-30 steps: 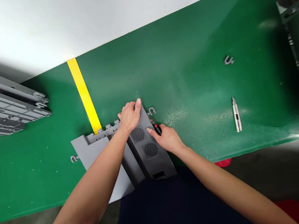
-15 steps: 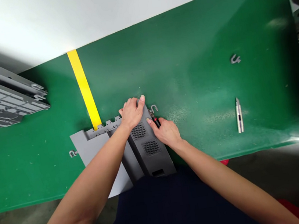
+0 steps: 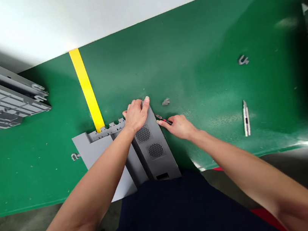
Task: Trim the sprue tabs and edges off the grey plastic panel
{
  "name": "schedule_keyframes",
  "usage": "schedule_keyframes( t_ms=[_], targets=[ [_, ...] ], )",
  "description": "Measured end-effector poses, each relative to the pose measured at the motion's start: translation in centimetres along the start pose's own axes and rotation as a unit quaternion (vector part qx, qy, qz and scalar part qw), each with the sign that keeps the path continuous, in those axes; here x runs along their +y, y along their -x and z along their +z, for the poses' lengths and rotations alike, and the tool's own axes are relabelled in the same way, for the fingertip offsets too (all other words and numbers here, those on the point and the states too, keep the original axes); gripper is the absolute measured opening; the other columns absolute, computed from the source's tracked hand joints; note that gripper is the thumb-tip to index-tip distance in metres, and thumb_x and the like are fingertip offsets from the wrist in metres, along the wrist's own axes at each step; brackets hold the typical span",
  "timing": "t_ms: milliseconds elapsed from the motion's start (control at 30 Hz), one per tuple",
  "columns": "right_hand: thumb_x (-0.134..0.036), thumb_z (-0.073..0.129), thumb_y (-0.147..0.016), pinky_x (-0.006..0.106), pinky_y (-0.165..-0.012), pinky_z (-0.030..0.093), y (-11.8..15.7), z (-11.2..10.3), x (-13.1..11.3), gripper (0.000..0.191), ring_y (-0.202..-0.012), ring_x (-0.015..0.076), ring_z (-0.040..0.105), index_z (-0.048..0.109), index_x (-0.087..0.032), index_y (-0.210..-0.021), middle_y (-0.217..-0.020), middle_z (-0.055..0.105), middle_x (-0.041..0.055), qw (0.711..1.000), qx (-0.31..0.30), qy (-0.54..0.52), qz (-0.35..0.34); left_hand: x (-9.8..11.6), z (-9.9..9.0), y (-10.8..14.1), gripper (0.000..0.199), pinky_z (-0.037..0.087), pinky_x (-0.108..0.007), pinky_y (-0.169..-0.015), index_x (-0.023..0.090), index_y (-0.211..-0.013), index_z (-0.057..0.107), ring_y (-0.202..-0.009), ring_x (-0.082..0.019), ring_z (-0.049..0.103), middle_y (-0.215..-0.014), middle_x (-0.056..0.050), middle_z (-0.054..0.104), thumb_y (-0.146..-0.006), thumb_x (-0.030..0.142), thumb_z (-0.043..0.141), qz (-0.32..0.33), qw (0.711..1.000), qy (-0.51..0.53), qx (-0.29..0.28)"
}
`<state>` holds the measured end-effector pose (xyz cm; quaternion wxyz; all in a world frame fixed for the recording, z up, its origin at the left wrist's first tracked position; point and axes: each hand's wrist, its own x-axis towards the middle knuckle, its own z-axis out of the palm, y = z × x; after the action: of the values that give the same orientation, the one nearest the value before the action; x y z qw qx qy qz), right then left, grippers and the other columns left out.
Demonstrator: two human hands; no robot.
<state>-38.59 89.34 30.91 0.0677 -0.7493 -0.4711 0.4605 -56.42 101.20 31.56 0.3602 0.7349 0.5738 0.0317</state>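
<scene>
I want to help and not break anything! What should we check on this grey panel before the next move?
1. The left hand is pressing on the grey plastic panel: ok.
2. The right hand is pinching the small red-and-black tool: ok.
3. The small grey clip is lying on the green mat, apart from the panel: ok.
4. The utility knife is lying away from both hands: ok.
5. The knife's blade is pulled in: cannot tell.
</scene>
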Motion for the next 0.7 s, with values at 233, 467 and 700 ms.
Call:
schedule_keyframes(
  t_ms=[233,467,700],
  targets=[
    [-0.080,0.060,-0.085,0.029,-0.055,0.047,0.9,-3.4,2.4,0.060,-0.056,0.0138,0.057,0.059,-0.021,-0.079,-0.066,0.062,0.0003,0.978,-0.055,-0.199,0.024,0.4,-0.8,-0.3,0.073,0.038,-0.066,-0.105,0.024,-0.088,0.059,-0.121,-0.038,0.060,-0.115,-0.015,0.069,-0.094,0.081,0.014,-0.021,0.999,0.016,-0.029],
    [-0.076,0.063,-0.084,0.030,-0.063,0.057,7.9,1.8,0.8,0.057,-0.066,0.0150,0.064,0.058,-0.019,-0.090,-0.076,0.064,0.0010,0.916,-0.049,-0.396,0.037,-2.1,-4.9,5.8,0.059,0.033,-0.055,-0.123,0.030,-0.136,0.058,-0.149,-0.029,0.043,-0.156,-0.012,0.052,-0.100,0.067,0.029,0.008,0.990,0.068,0.124],
    [-0.078,0.073,-0.073,0.030,-0.055,0.053,14.0,6.9,2.2,0.063,-0.058,0.0143,0.061,0.059,-0.018,-0.087,-0.070,0.064,0.0000,0.885,-0.139,-0.444,0.034,-18.6,-7.5,26.6,0.055,0.057,-0.063,-0.097,0.028,-0.088,0.065,-0.107,-0.045,0.071,-0.098,-0.013,0.075,-0.090,0.071,0.030,-0.340,0.907,0.007,0.248]
  ],
)
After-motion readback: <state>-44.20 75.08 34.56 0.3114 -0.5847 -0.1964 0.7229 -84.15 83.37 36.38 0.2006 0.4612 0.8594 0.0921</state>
